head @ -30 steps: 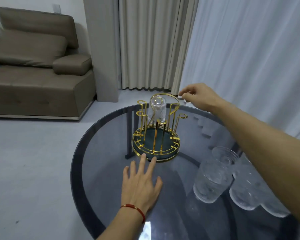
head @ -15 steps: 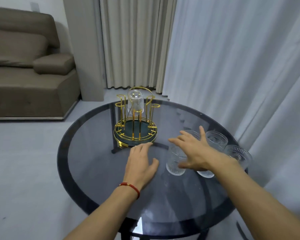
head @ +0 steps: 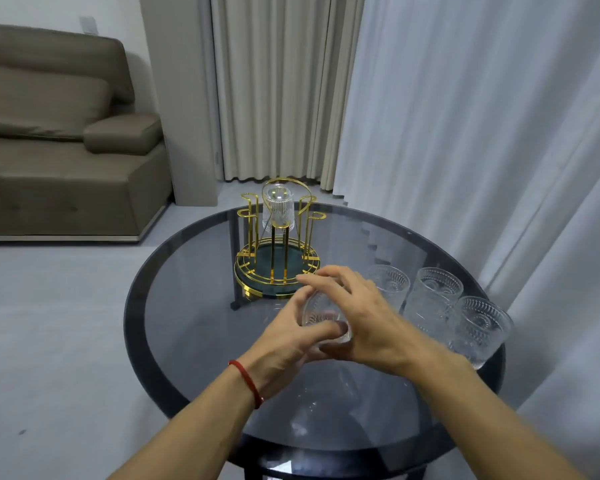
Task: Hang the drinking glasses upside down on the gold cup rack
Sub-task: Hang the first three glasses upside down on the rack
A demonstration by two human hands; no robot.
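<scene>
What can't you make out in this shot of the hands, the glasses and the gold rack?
- Held glass, head view: both hands, left hand and right hand, cover most of it, so its orientation is unclear.
- Nearest glass on the table: the right forearm hides its base.
- Gold cup rack: the hung glass hides its peg, and the fingers cover the near rim.

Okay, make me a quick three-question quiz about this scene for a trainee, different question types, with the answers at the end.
1. True or false: one glass already hangs upside down on the gold rack.
2. How many glasses stand free on the table, right of the hands?
3. The glass being picked up is held by: A) left hand only, B) right hand only, C) both hands.

Key: 1 true; 2 three; 3 C.
</scene>
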